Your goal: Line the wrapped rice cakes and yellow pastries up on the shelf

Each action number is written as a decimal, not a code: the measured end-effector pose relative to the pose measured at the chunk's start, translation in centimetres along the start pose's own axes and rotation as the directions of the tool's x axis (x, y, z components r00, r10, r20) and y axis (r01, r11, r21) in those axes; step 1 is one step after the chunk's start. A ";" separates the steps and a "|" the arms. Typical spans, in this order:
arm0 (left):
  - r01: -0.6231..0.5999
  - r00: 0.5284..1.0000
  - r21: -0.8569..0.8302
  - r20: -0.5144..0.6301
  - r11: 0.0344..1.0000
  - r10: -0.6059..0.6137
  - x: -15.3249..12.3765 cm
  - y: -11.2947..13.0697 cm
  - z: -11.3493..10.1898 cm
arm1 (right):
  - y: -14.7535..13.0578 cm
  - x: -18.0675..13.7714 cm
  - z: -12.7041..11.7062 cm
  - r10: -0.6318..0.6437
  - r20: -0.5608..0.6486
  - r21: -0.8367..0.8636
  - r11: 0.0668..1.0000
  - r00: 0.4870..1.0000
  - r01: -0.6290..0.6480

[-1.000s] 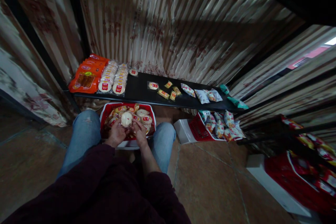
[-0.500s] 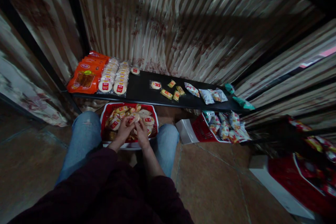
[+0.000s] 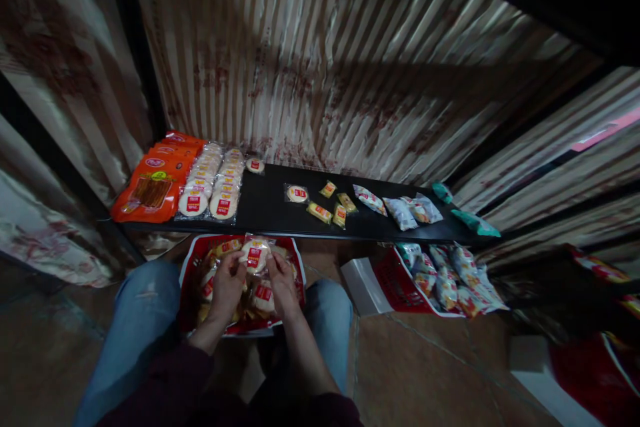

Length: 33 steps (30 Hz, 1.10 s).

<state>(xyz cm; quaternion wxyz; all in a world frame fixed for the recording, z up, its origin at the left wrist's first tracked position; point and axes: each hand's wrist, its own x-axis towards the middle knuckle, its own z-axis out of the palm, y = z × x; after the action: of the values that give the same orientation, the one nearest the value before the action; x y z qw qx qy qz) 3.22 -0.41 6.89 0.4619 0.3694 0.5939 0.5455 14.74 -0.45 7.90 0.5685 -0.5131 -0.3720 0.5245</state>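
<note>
My left hand (image 3: 227, 285) and my right hand (image 3: 283, 282) together hold up a round white cracker pack (image 3: 254, 255) with a red label, fingers pinched on its clear wrapper. They hover over a red box (image 3: 189, 280) between my knees, filled with several similar packs. Just beyond is a low black shelf (image 3: 270, 210) with two rows of the same round packs (image 3: 210, 180) at its left end.
Orange snack bags (image 3: 153, 180) lie at the shelf's far left. Small yellow packs (image 3: 330, 203), white and teal packets (image 3: 415, 208) lie along the shelf. Another red-and-white box (image 3: 370, 283) of packets sits on the tiled floor to the right. Corrugated walls surround.
Both hands dipped into the red box, then lifted a labelled round pack above it. The camera view tilted upward slightly.
</note>
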 end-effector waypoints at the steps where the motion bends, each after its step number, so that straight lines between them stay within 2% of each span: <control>1: -0.029 1.000 0.008 -0.011 1.000 0.029 0.3 0.3 0.1 | -0.5 0.3 0.0 -0.005 0.012 -0.041 0.999 1.000 0.005; 3: -0.111 0.993 0.019 -0.035 0.994 0.111 1.0 0.8 0.3 | -1.5 0.9 0.1 -0.025 0.026 -0.088 0.996 0.999 0.027; 6: -0.214 0.974 0.072 -0.055 0.974 0.219 2.2 1.6 1.1 | -2.7 2.1 0.5 -0.038 0.068 -0.040 0.998 0.997 0.041; 11: -0.266 0.952 0.185 -0.105 0.946 0.288 4.6 3.0 2.7 | -3.4 4.9 1.1 -0.066 0.084 -0.020 0.998 0.994 0.068; 17: -0.323 0.939 0.267 -0.032 0.908 0.344 7.5 4.3 4.8 | -3.9 9.4 1.1 -0.166 0.040 -0.123 0.978 0.985 0.170; 24: -0.310 0.947 0.403 0.054 0.861 0.316 10.2 6.2 6.7 | -3.9 14.3 1.2 -0.133 -0.037 -0.176 0.977 0.990 0.124; 30: -0.346 0.926 0.455 0.024 0.821 0.377 12.2 6.6 7.8 | -3.5 17.0 1.8 -0.170 -0.021 -0.278 0.947 0.985 0.158; 33: -0.310 0.938 0.456 0.005 0.834 0.346 12.9 6.8 8.3 | -3.3 18.2 2.1 -0.203 -0.021 -0.347 0.920 0.979 0.183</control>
<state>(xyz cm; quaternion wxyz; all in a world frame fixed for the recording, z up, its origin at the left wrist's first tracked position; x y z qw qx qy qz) 6.75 15.23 11.93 0.2400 0.5410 0.6490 0.4779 16.56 18.07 9.47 0.5293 -0.5798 -0.4905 0.3782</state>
